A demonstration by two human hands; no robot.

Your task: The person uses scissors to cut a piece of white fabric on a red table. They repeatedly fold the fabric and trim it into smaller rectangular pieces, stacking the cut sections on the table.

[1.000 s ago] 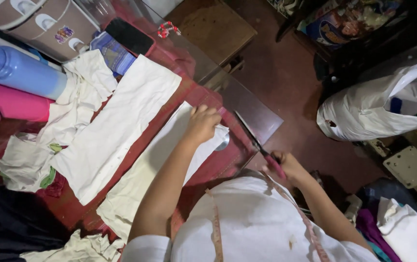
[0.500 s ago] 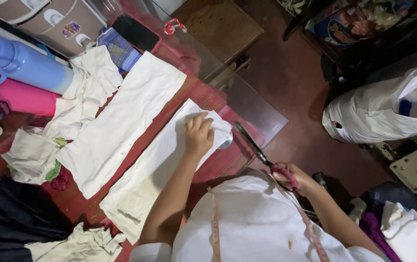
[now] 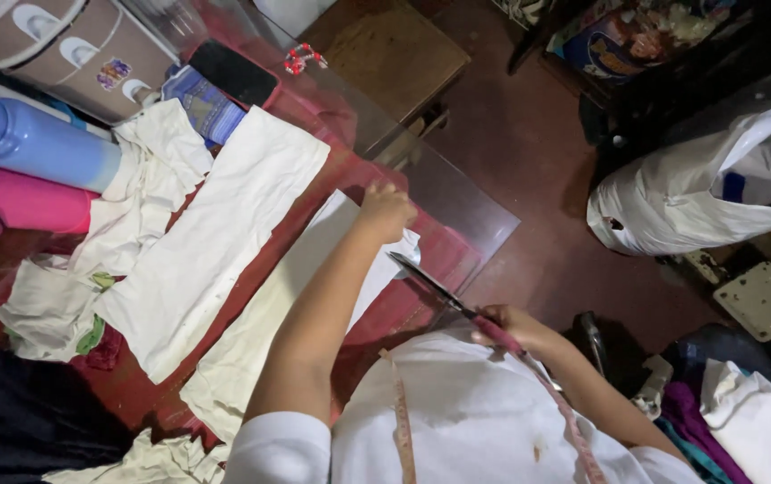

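- White cloth strip (image 3: 264, 327): long, creased, lying diagonally on the red table (image 3: 403, 309) near its front edge.
- Left hand (image 3: 385, 211) presses closed fingers on its far end.
- Right hand (image 3: 506, 324) grips pink-handled scissors (image 3: 435, 285), blades parted at the cloth's edge.

- A cramped home sewing corner is serving as a workplace: white cloth pieces (image 3: 215, 237) are lying across a red table (image 3: 421, 300) under glass.
- A measuring tape (image 3: 401, 421) is hanging round the person's neck, and scissors (image 3: 430, 285) are resting in one hand.
- Bags (image 3: 717, 188) and bundled fabric are crowding the dark floor (image 3: 529, 152).
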